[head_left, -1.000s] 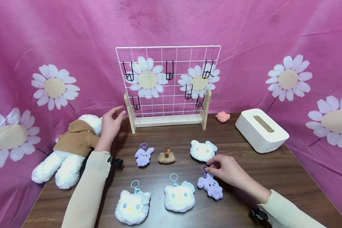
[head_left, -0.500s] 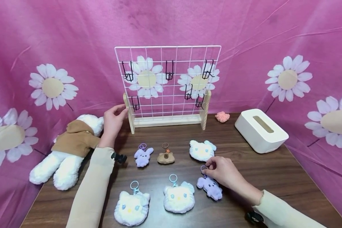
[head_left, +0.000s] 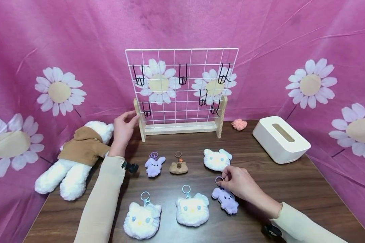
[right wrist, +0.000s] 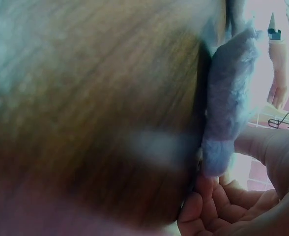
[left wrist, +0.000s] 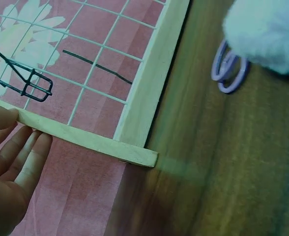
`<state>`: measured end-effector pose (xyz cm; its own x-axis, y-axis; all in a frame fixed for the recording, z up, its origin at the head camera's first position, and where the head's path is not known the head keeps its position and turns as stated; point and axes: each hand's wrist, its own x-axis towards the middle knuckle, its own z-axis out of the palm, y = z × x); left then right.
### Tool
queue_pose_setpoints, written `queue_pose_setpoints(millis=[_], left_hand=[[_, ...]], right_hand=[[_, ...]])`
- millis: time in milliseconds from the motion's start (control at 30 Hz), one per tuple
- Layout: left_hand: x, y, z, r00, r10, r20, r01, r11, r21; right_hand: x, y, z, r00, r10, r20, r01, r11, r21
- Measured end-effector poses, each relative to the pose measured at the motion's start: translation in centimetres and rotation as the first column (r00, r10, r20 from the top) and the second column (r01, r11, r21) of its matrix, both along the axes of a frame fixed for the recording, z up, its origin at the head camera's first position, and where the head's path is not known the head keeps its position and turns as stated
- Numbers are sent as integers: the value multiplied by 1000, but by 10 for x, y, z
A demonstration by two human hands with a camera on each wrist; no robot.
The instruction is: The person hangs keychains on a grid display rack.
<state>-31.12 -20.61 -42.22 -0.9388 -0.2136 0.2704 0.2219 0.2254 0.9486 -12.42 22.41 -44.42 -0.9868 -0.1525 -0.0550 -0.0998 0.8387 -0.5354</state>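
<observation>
A white wire grid rack (head_left: 180,129) on wooden side posts carries several black hooks. My left hand (head_left: 123,130) grips its left wooden post (left wrist: 85,137), thumb on one side and fingers on the other in the left wrist view. At the right, my right hand (head_left: 241,184) pinches the purple ring at the top of a purple plush keychain (head_left: 226,200), which lies on the table. In the right wrist view, the purple plush (right wrist: 230,93) stands close beside the curled fingers (right wrist: 218,196); the ring is hidden there.
Two white cat keychains (head_left: 142,221) lie in front, a third (head_left: 216,160) behind my right hand. A purple keychain (head_left: 154,167) and a brown one (head_left: 178,167) lie mid-table. A plush toy (head_left: 82,148) is at left; a white tissue box (head_left: 281,140) and pink pompom (head_left: 239,124) at right.
My left hand has moved right from beside the rack onto its left post. The right hand has shifted slightly left and its fingers have closed on the purple ring.
</observation>
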Motion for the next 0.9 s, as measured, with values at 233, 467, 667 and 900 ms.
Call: queue_pose_setpoints(millis=[233, 467, 667, 900], left_hand=[[2, 2, 0, 1000, 15, 7, -15, 1000, -15], [2, 1, 1, 1000, 13, -5, -13, 1000, -12], [1, -3, 2, 1000, 9, -6, -9, 1000, -24], [2, -2, 2, 1000, -28, -5, 28, 999, -21]], right_hand=[[3, 2, 0, 1000, 7, -5, -7, 999, -44], [3, 5, 0, 1000, 29, -3, -29, 996, -89], [4, 6, 8, 1000, -7, -27, 4, 994, -109], [9, 10, 21, 994, -33, -102, 22, 994, -108]])
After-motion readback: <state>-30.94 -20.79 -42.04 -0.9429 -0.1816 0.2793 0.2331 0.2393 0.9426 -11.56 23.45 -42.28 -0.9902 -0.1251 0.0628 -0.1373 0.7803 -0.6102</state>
